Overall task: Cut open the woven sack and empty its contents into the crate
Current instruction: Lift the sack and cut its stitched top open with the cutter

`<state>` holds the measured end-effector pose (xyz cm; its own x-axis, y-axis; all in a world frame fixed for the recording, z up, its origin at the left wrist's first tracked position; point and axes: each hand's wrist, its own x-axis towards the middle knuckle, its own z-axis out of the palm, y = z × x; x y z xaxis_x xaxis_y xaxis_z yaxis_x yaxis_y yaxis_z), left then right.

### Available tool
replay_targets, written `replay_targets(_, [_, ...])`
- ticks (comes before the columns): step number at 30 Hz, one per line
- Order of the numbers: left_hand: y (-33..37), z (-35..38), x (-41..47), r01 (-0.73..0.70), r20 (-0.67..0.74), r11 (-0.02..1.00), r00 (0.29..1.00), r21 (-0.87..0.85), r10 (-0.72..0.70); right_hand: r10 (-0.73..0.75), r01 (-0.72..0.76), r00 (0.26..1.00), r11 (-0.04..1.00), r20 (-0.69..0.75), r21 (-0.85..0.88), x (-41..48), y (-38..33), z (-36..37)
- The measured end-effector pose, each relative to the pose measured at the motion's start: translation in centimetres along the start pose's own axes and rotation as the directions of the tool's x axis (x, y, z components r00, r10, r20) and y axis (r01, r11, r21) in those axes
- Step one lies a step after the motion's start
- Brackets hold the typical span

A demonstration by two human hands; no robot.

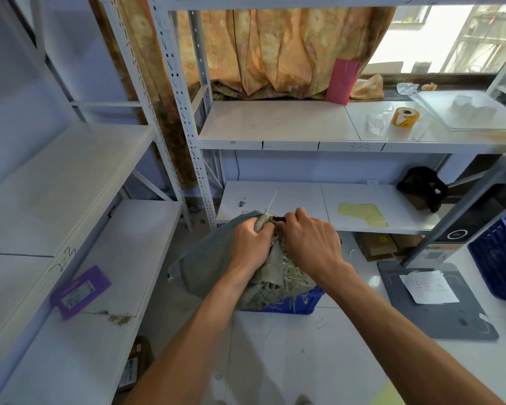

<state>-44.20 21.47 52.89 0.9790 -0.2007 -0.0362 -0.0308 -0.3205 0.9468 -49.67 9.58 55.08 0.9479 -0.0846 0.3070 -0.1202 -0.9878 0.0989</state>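
A grey-green woven sack (pixel 208 258) with a frayed, bunched top lies over a blue crate (pixel 298 302) on the floor, hiding most of the crate. My left hand (pixel 250 239) grips the gathered sack mouth. Close beside it, my right hand (pixel 310 239) is closed at the same bunched top around a small dark tool (pixel 280 219), only the tip of which shows. A loose thread sticks up from the sack mouth. Frayed fibres hang over the crate's front rim.
White metal shelving stands to the left and ahead. A purple card (pixel 81 290) lies on the left shelf. A grey scale platform (pixel 433 302) with a paper note and another blue crate (pixel 500 258) sit to the right. A tape roll (pixel 405 116) rests on the upper shelf.
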Motion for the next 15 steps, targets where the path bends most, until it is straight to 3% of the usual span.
replay_targets(9, [-1.1,-1.1,0.0,-0.044,0.088,0.997,0.995,0.067,0.038,-0.107,0.107,0.994,0.994,0.003,0.024,-0.2,0.9,0.4])
replay_targets(15, [-0.4,-0.2,-0.4,-0.022,0.036,0.999,0.999,0.046,0.021,-0.021,0.021,1.0,1.0,-0.022,-0.007,0.0,-0.1,0.4])
